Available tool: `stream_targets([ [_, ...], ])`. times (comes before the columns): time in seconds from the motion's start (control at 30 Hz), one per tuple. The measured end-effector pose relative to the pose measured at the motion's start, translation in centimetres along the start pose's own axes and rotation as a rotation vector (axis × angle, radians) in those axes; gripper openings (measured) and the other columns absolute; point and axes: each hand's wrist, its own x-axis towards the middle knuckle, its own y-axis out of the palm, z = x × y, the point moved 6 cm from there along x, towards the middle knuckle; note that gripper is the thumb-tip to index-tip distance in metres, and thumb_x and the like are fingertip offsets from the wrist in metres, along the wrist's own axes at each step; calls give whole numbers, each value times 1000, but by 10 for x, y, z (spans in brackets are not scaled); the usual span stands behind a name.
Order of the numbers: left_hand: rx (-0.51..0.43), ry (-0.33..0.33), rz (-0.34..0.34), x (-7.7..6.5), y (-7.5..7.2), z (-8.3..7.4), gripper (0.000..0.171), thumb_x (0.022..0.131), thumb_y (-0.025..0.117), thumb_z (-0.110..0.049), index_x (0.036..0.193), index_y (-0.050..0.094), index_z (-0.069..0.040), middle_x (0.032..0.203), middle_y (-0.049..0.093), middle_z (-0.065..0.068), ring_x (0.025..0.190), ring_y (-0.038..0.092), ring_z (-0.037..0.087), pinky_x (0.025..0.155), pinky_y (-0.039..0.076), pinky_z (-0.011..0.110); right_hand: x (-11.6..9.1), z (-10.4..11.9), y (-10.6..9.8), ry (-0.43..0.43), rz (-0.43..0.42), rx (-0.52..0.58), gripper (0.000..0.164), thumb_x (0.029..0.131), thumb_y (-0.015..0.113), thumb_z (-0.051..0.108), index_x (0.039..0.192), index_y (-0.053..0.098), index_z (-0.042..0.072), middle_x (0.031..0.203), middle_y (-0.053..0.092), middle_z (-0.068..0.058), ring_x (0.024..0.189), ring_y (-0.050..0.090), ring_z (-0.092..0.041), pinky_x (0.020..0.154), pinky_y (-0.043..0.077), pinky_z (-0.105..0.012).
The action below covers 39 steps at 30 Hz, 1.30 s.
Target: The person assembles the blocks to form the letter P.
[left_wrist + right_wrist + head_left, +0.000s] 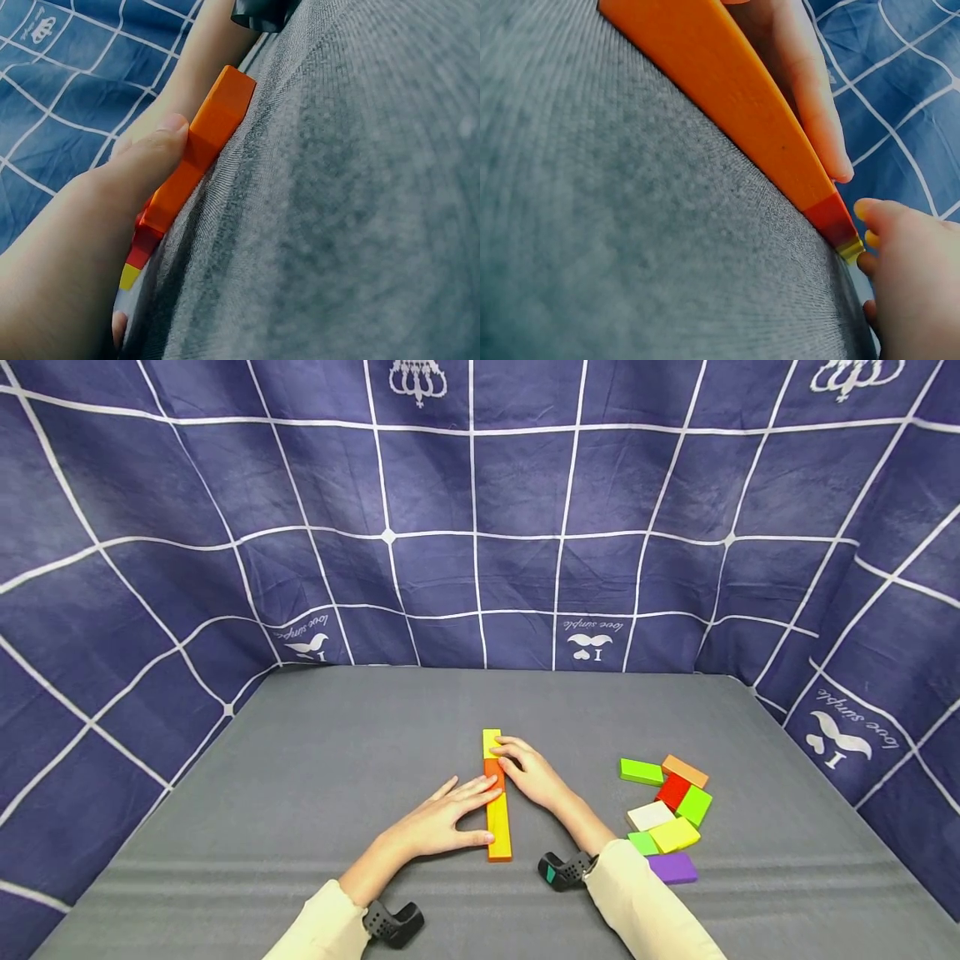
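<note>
Several blocks lie end to end in a row on the grey table: a yellow block [491,741] at the far end, an orange-red block [492,767] in the middle and a longer yellow-orange block [498,831] nearest me. My left hand [442,823] rests along the row's left side, its straight fingers across the orange-red block and its thumb against the yellow-orange one. From the right, my right hand [536,777] touches the row near the joint of the yellow and orange-red blocks. In the right wrist view the yellow-orange block [720,82] shows an orange side.
To the right lies a loose group of blocks, among them a green block [641,771], an orange block [685,771], a red block [672,792], a white block [651,816] and a purple block [672,867]. A blue checked curtain [525,568] hangs behind the table [337,735].
</note>
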Motion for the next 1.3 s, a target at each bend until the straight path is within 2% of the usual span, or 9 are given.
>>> stream_targets([
  [0.13,-6,11,-18,0,2,0,67,83,48,-61,141,33,-31,149,28,-8,138,24,11,114,12,48,-1,2,-8,18,-36,36,26,94,50,18,115,61,9,130,52,-8,125,45,-25,105,35,-44],
  [0.3,-14,-6,-16,-1,2,3,68,82,48,-63,141,33,-31,149,28,-9,138,25,11,115,12,48,-1,14,-29,24,-66,51,28,94,49,17,119,59,9,130,52,-7,125,45,-24,104,36,-46],
  [0.47,-22,-23,-7,-1,0,4,67,82,49,-61,141,33,-32,149,27,-10,138,24,11,115,10,47,-1,26,-58,8,-75,-31,27,94,49,19,118,60,13,125,56,-4,120,50,-23,101,39,-46],
  [0.6,-29,-33,4,0,0,4,67,82,50,-61,141,32,-33,149,26,-10,139,24,11,116,9,45,-9,27,-85,36,-75,-140,27,94,49,24,118,61,17,122,59,-2,117,53,-24,98,41,-46],
  [0.73,-38,-29,3,2,1,3,67,82,50,-59,141,33,-32,149,27,-9,138,25,12,116,9,45,-25,22,-110,77,-94,-245,28,92,51,23,118,61,16,121,60,-5,114,54,-31,95,41,-51],
  [0.9,-47,-17,5,1,3,2,67,83,52,-58,141,33,-32,149,27,-11,138,26,12,116,9,44,-51,7,-127,142,-107,-340,30,92,52,21,119,60,12,121,59,-11,111,54,-35,94,40,-54],
  [1.1,-57,-15,-3,0,3,2,66,83,52,-58,140,34,-32,149,28,-12,137,28,12,116,9,44,-81,-10,-135,215,-77,-453,31,91,52,21,117,60,6,118,59,-16,108,56,-35,89,41,-54],
  [1.3,-57,-20,-5,0,2,3,65,82,52,-58,140,34,-33,148,28,-12,136,30,13,116,9,44,-101,-23,-137,278,-53,-523,31,89,55,21,114,62,4,114,59,-15,107,55,-34,85,43,-53],
])
